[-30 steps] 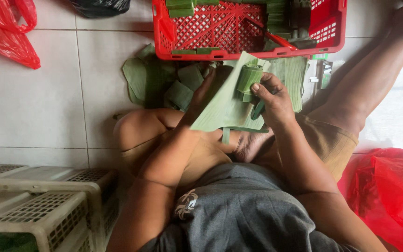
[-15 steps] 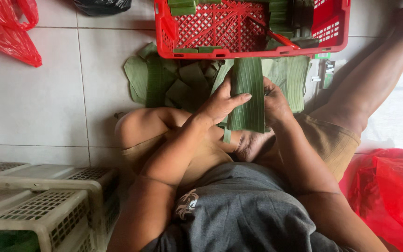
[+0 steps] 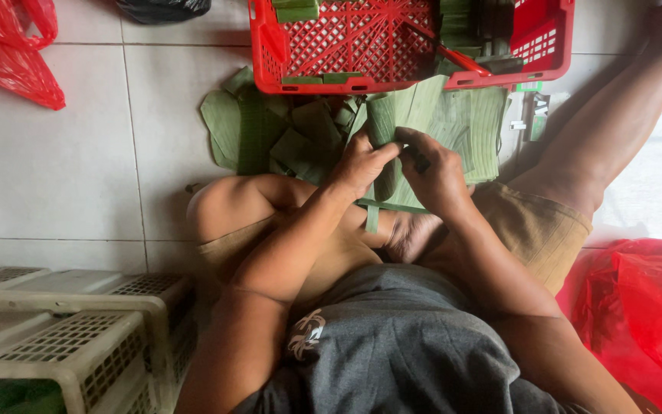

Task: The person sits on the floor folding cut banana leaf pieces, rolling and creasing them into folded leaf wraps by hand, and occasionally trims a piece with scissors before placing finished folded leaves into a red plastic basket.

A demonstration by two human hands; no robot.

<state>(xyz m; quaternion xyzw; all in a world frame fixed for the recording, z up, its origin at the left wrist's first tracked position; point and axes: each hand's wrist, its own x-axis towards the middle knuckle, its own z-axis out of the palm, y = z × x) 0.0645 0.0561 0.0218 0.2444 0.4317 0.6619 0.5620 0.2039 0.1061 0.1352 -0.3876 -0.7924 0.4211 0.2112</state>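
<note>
Nearest the camera, over a grey shirt and crossed bare legs in tan shorts, both hands meet on one broad, pale green banana leaf sheet [image 3: 423,107]. The left hand [image 3: 362,165] has its fingers bunched together, pinching the sheet's left edge where it curls into a darker green roll. The right hand [image 3: 434,176] lies just beside it, fingers curled down and pressed on the middle of the leaf. Both hands are clamped on the leaf, and their fingertips almost touch.

As I judge it, the step in hand is folding or rolling the left edge inward. The next move calls for a firm pinch on that roll while the other hand flattens the loose part, so the fold does not spring open or split along the ribs.

The leaf's near end rests over the lap and a foot. Its long axis runs away from the body toward the crate, with the far end leaning a little to the right. A narrow strip hangs from its near edge.

Beyond the hands, a loose pile of darker green leaf pieces [image 3: 247,130] lies on the pale tiled floor [image 3: 55,176]. The pile touches the red plastic lattice crate [image 3: 331,86], which holds more folded green pieces. Off to the sides are red plastic bags [image 3: 637,314] and cream slotted baskets [image 3: 78,337].
</note>
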